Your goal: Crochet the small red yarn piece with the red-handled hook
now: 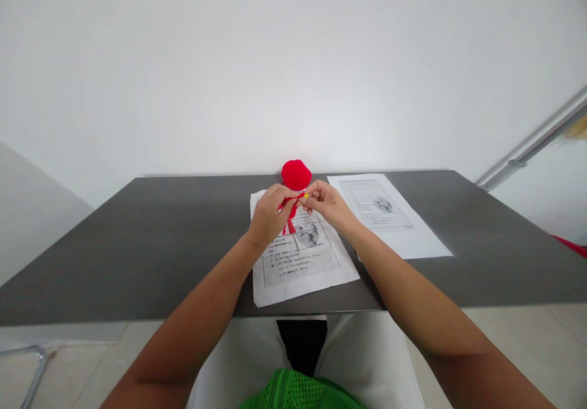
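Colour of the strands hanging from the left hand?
The strands are red; the head view, the only one, shows them.

Plain white wall [293,60] across the upper frame, brightest near the centre under soft, diffuse light. Greyer area at the left edge, bounded by a sloping line; shadow or separate surface, not distinguishable. Dark grey, matt table [174,244] across the middle, far edge beside the wall. Pale tiled floor [82,375] with faint seams at lower left and lower right. Bent metal tube [37,375] at lower left. Diagonal metal rail [550,132] at the right edge.
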`<state>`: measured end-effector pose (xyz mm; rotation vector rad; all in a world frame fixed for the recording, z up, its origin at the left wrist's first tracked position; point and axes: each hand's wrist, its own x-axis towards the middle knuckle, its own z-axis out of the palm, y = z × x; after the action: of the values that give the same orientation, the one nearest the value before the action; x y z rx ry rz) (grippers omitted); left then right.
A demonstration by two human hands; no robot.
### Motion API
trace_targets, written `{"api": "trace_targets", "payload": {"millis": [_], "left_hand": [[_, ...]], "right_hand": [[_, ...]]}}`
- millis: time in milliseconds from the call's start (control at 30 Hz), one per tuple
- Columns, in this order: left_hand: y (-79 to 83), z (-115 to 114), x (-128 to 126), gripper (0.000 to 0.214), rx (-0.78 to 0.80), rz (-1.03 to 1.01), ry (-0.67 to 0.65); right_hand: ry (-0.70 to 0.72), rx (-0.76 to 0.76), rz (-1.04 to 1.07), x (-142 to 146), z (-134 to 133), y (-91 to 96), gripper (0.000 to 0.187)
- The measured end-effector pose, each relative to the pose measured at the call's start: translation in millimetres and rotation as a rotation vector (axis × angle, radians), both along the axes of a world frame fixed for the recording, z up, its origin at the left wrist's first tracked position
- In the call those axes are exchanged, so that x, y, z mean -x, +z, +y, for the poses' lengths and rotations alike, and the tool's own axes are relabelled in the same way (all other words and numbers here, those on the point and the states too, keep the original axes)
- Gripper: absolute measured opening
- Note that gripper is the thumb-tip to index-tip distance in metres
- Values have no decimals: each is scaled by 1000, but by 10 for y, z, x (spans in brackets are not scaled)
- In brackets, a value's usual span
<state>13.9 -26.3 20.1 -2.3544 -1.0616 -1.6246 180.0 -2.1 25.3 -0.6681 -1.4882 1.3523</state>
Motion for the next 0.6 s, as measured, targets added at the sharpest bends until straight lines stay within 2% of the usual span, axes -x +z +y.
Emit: {"api": "trace_targets", "payload": {"millis": [133, 267, 433, 600], "left_hand": [[16, 1, 23, 10, -159, 48, -9], [30, -5, 50, 11, -238, 74, -19], [45, -23, 73, 12, -260, 109, -39], [51, -25, 60, 9, -186, 57, -11]], "right_hand": [[15, -54, 20, -4, -7, -7, 35], [11, -95, 30, -7, -25, -9, 35], [0, -120, 36, -14, -44, 2, 35], [59, -43, 37, -35, -38, 28, 36]]}}
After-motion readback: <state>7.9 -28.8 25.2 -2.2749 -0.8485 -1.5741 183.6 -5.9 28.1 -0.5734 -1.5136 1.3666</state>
